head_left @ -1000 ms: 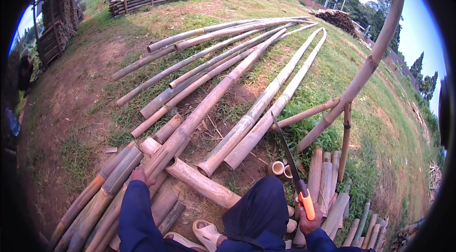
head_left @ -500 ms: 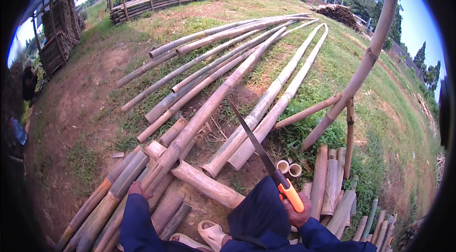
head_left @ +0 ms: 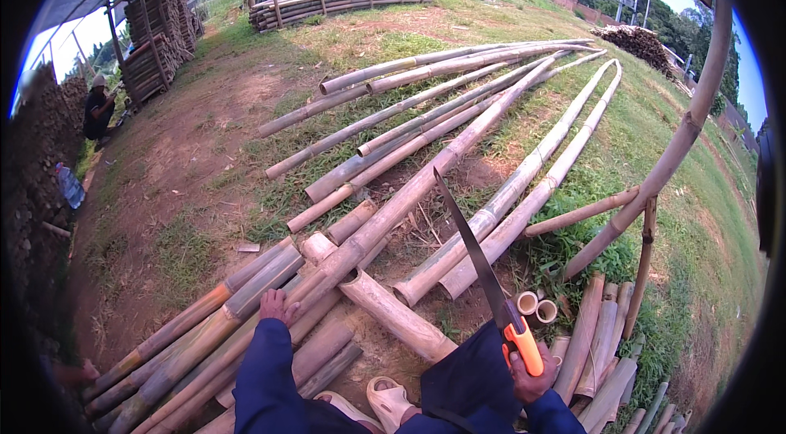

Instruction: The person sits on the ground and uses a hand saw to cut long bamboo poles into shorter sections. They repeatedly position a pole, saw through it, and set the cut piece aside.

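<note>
My left hand [head_left: 278, 308] is closed over a long bamboo pole [head_left: 377, 219], near its close end; part of the grip is hidden. This pole rests across a short, thick bamboo piece [head_left: 393, 318] lying at an angle on the ground. In my right hand [head_left: 532, 375] is a handsaw [head_left: 476, 250] with an orange and black handle. Its dark blade points up and forward, just right of the pole and apart from it. Dark cloth [head_left: 467, 381] covers my knee beside the saw.
Several long bamboo poles [head_left: 401, 110] fan out ahead. Cut bamboo lengths [head_left: 580, 336] stand at the right, by a leaning bamboo post [head_left: 655, 180]. More lengths [head_left: 205, 327] lie left. Another person [head_left: 98, 110] sits far left; somebody's hand [head_left: 86, 370] shows lower left.
The view has swung left, so the scene sits farther right and the person at the left shows more fully. My left hand stays on the pole, and my right still holds the handsaw.
</note>
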`<state>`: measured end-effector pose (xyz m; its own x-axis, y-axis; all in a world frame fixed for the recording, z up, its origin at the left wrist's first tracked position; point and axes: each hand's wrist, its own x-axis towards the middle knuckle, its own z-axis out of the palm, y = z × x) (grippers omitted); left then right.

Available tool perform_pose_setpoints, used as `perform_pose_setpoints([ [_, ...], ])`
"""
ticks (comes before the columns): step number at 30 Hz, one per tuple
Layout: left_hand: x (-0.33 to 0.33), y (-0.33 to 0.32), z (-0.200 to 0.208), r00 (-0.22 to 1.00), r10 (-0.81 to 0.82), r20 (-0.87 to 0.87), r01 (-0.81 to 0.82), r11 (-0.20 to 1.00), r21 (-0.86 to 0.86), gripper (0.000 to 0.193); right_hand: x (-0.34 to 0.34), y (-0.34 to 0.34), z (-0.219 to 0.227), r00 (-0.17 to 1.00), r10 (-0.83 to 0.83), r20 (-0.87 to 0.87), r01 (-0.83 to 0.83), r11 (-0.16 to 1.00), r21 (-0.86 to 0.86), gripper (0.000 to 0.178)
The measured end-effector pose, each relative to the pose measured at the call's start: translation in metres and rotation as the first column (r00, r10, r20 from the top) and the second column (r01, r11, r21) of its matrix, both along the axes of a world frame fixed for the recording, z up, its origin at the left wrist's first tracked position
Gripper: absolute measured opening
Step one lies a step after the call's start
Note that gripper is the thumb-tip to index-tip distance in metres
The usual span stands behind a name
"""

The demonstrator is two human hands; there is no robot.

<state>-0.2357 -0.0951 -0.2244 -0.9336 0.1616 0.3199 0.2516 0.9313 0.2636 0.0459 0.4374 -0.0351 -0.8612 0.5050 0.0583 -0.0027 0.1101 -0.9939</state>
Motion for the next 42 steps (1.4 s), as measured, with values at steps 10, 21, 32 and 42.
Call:
perform_pose_setpoints([
  [10, -0.010, 0.018, 0.014, 0.997, 0.038, 0.068, -0.042, 0.997, 0.066, 0.047, -0.012, 0.009, 0.002, 0.982, 0.065, -0.175, -0.149, 0.836, -0.528, 0.063],
  [21, -0.005, 0.027, 0.015, 0.953, 0.223, 0.203, -0.265, 0.942, 0.206, 0.050, -0.065, 0.009, -0.016, 0.965, 0.244, -0.093, -0.261, 0.914, -0.310, 0.059],
  [32, -0.007, 0.018, 0.009, 0.913, 0.230, 0.337, -0.256, 0.966, 0.032, 0.072, -0.048, 0.041, -0.047, 0.961, 0.270, -0.065, -0.276, 0.956, -0.102, 0.057],
  [42, -0.004, 0.044, 0.054, 0.831, 0.271, 0.487, -0.214, 0.962, -0.171, 0.098, -0.041, -0.005, 0.012, 0.980, -0.074, -0.184, -0.019, 0.887, -0.460, 0.052],
])
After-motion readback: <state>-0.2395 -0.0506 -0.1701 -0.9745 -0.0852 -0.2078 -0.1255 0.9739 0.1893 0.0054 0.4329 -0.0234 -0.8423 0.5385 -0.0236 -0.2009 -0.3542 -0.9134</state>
